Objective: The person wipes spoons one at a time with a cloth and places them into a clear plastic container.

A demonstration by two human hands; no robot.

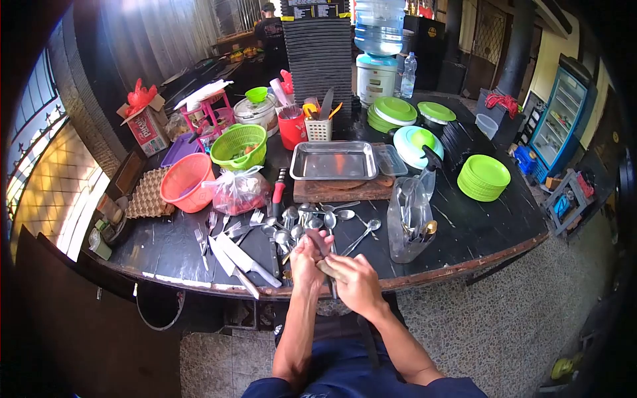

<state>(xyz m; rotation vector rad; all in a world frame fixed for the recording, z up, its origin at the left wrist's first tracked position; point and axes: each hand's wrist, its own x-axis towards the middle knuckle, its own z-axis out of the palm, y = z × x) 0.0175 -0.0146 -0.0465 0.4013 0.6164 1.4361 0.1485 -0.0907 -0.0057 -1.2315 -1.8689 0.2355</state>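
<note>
My left hand (pixel 306 262) is closed around a dark brownish-grey flat piece (pixel 318 243), possibly cloth or a blade, near the table's front edge. My right hand (pixel 358 282) meets it from the right, fingers bent and pressed together on a greyish bit between the hands; its kind is hidden. Just beyond my hands lie several loose spoons (pixel 290 213). To the left rest two white-bladed knives (pixel 239 254), several forks (pixel 201 240) and a dark-handled utensil (pixel 274 255). A clear plastic bag of spoons (pixel 408 219) stands to the right.
Behind are a metal tray (pixel 334 147) on a wooden board (pixel 305 192), an orange basin (pixel 186 179), a green basket (pixel 239 142), an egg carton (pixel 151 192) and stacked green plates (pixel 483 178). A person (pixel 269 33) stands far back. The table's edge (pixel 464 260) curves ahead of me.
</note>
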